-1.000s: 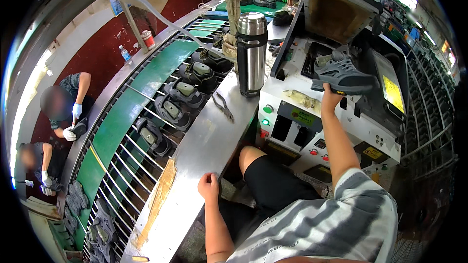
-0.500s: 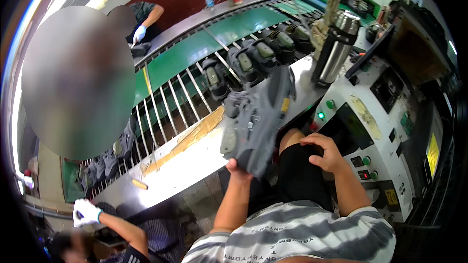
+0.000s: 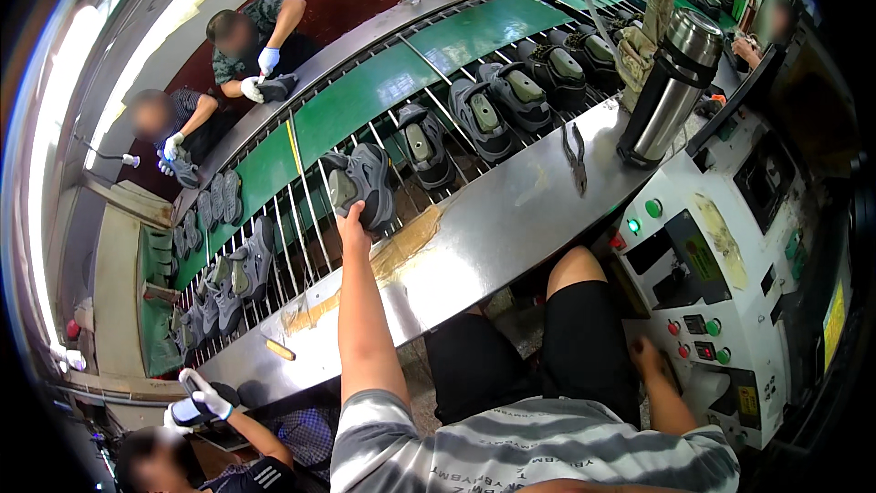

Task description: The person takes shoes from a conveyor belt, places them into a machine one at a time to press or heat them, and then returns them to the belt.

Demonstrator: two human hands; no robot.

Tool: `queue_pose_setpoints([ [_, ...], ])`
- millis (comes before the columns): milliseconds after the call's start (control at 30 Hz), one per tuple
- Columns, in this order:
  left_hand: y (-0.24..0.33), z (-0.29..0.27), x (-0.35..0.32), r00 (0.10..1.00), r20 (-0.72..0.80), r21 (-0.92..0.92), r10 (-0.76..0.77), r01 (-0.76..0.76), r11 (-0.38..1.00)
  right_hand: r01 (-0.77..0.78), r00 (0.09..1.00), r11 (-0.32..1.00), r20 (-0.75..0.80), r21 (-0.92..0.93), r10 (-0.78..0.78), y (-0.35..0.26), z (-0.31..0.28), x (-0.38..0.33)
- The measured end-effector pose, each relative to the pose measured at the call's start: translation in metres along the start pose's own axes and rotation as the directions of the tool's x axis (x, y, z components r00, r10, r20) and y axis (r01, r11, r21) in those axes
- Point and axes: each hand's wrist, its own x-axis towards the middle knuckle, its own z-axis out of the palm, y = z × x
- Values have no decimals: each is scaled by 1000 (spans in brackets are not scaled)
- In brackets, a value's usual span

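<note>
My left hand [image 3: 352, 222] reaches forward and is closed on the heel of a grey shoe [image 3: 372, 184]. That shoe is over the metal bars of the roller rack [image 3: 290, 236], its heel toward me and a greenish piece showing at its side. My right hand [image 3: 650, 358] hangs low beside my right thigh, close to the white machine [image 3: 630, 299]; its fingers are dim and partly hidden. Just right of the held shoe stands another grey shoe [image 3: 425, 148], with several more in a row toward the far right.
Pliers [image 3: 575, 161] and a steel thermos [image 3: 675, 82] occupy the metal ledge [image 3: 511, 219]. A yellow-handled tool [image 3: 280, 350] lies at its left end. Green panels [image 3: 383, 82] run along the rack. Two people work across it with shoes, and a gloved person [image 3: 212, 397] sits lower left.
My left hand has carried the shoe forward and left from in front of me to the rack. My right hand has dropped down beside my thigh. My view has shifted, showing more of the line.
</note>
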Motion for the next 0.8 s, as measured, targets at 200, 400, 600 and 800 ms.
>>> queue_pose_setpoints([
  [200,-67,10,27,977,13,437,214,-198,877,-118,982,991,-154,-56,108,139,83,-78],
  [400,-62,47,14,969,-1,655,246,-185,733,-267,956,956,90,-118,278,27,22,-83],
  [600,-59,36,29,981,-55,810,189,-67,582,-127,989,990,-82,-69,121,89,59,-76],
  [800,-54,114,-13,754,-1,894,657,-294,339,-325,946,945,-24,-41,324,5,15,-78],
])
